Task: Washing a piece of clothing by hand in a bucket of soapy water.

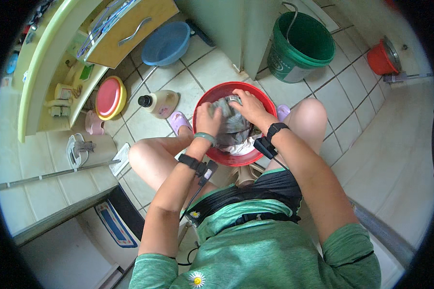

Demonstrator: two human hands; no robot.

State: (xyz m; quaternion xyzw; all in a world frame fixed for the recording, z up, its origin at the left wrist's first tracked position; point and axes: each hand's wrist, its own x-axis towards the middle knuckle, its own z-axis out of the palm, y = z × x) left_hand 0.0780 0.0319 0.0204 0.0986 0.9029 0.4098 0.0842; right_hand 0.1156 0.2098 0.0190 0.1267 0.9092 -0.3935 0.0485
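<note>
Pale tiles (213,68) below, grey cloth (233,123) lies between left grip (208,120) and right grip (251,107).

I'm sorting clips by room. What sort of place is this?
Probably a home bathroom or washroom. It has a tiled floor, a large green bucket, and a red basin holding grey cloth.

A blue basin (166,44) sits left of a green bucket (290,63).

The grey cloth (232,126) looks matt, the red basin (261,97) smooth plastic, the drawer handle (135,32) shiny metal.
</note>
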